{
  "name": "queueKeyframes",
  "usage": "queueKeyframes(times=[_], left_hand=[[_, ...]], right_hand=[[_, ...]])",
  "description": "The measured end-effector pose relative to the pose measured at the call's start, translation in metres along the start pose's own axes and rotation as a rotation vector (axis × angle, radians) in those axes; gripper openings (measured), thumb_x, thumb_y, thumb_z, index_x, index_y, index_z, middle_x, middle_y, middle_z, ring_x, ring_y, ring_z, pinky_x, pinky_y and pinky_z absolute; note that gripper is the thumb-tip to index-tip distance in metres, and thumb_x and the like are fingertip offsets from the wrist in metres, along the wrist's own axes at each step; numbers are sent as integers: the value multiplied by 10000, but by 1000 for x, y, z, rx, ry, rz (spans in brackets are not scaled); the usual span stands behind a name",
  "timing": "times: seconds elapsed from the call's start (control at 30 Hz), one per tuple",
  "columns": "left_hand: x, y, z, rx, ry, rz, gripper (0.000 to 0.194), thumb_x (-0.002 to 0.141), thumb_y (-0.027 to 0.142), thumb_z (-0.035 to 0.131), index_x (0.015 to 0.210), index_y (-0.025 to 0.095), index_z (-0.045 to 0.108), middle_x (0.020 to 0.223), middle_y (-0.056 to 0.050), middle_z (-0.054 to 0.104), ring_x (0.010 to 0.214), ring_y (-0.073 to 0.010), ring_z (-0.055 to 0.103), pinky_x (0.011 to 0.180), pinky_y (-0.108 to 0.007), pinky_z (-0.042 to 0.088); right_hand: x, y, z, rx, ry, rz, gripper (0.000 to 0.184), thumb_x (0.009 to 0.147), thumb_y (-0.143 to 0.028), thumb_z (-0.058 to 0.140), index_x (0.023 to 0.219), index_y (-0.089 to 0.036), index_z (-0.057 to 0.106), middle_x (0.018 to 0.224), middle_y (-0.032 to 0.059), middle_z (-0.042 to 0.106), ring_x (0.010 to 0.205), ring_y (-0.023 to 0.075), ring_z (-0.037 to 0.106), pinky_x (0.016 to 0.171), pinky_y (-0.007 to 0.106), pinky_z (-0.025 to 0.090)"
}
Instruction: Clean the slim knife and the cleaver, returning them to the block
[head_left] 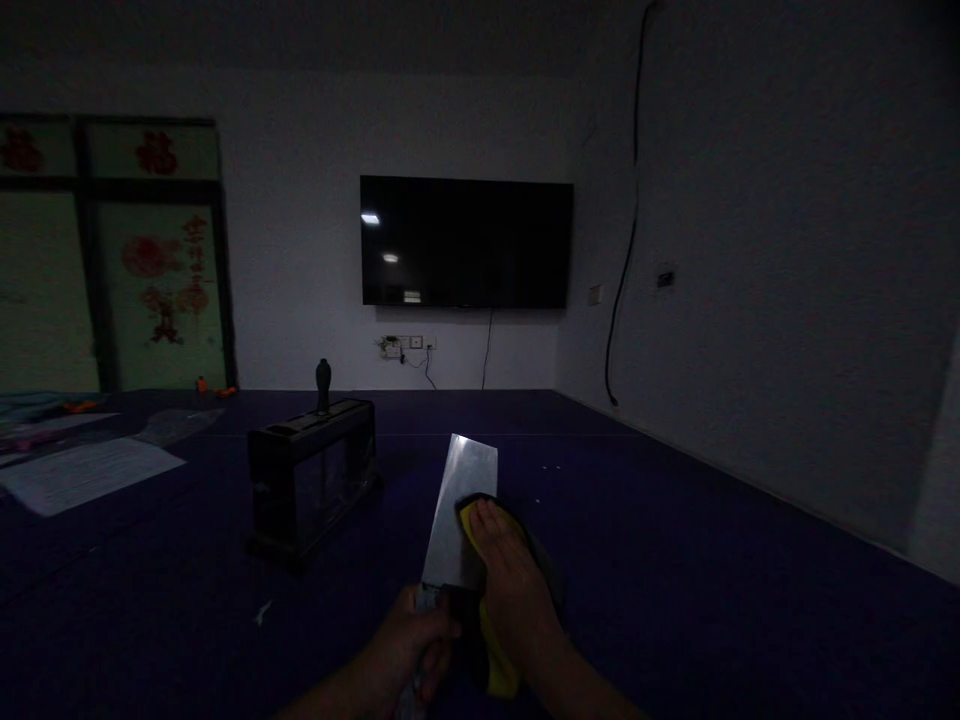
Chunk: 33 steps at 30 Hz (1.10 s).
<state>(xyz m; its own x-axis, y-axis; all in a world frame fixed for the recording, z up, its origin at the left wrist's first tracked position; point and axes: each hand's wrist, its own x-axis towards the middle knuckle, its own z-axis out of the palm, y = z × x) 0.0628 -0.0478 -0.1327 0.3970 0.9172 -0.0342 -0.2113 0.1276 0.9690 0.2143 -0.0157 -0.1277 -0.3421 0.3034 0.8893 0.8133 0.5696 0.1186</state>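
Note:
My left hand (415, 640) is wrapped round the handle of a cleaver, whose broad steel blade (459, 500) points away from me over the dark blue table. My right hand (511, 585) lies with fingers together on a yellow and dark cloth (496, 655), pressing it against the right side of the blade. The cloth hangs down below my right palm. The room is very dim.
A dark knife block (311, 475) with one black handle (323, 385) sticking up stands to the left of the blade. Papers (86, 472) lie at the far left. A wall TV (465, 242) hangs ahead, and a white wall (787, 300) runs along the right.

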Motion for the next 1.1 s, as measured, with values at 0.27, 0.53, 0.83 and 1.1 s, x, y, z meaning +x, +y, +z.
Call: queueKeyframes(times=[0.27,0.53,0.83,1.1], left_hand=[[5,-5,1,117,-3,-45,374,539,446,612,375,190,393,245,44,330,192,-79,308,228,-175,184],[1,1,7,127,40,-52,306,515,411,614,402,184,443,253,45,364,202,-77,316,232,-174,187],[4,-4,5,68,-1,-17,400,491,442,644,318,189,387,236,38,327,178,-78,311,214,-182,178],[2,-2,3,-48,-33,-9,297,479,363,625,401,194,394,229,68,318,171,-70,277,208,-157,177]], right_hand=[[8,-19,-11,45,-120,-100,694,779,23,269,1442,-132,137,1423,115,374,1326,216,301,1016,431,423],[12,-20,-14,53,-137,-180,685,790,28,257,1445,-129,131,1423,114,376,1331,221,286,1013,423,427],[11,-16,-16,3,-74,-191,639,818,21,245,1438,-106,159,1367,132,454,1307,222,340,969,403,474],[7,1,-10,-45,18,-115,671,795,43,237,1441,-112,148,1315,144,509,1280,221,386,952,413,485]])
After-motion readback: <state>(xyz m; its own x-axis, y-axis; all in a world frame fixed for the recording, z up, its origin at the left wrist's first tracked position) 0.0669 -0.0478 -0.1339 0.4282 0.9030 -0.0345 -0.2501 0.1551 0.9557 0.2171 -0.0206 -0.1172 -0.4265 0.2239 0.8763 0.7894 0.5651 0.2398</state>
